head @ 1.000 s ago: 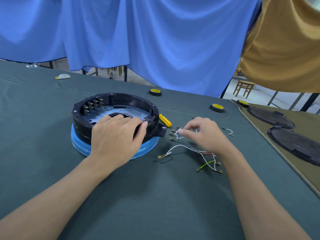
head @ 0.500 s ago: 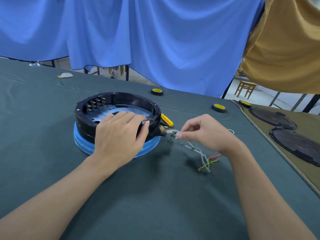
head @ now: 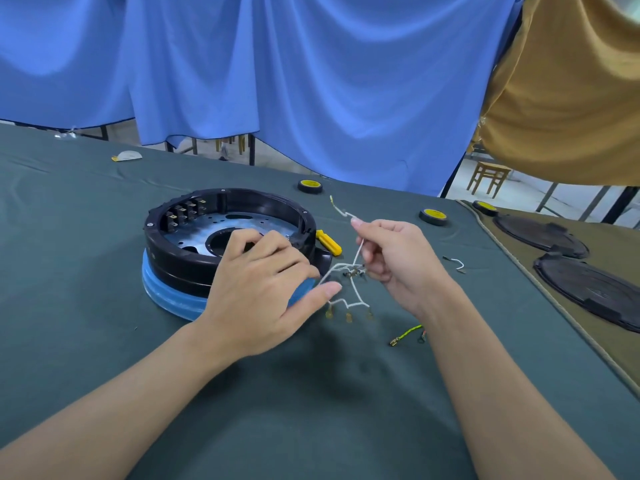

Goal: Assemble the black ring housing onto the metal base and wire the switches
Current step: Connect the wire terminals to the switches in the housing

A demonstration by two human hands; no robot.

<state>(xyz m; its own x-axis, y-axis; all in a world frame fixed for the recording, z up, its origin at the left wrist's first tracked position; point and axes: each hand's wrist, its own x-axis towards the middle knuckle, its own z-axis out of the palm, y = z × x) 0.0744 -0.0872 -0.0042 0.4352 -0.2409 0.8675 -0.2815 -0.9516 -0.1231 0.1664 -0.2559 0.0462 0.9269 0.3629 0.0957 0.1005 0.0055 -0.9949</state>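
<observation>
White wires (head: 359,249) in right hand (head: 398,261) — left hand (head: 256,285) on black housing (head: 180,265)

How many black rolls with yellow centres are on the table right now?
3. The first roll sits behind the black ring; second roll farther right on the green cloth; third roll on the brown cloth beside the black lids. Others may lie out of view.

Left hand (head: 256,292) curled, right hand (head: 398,261) pinching
</observation>
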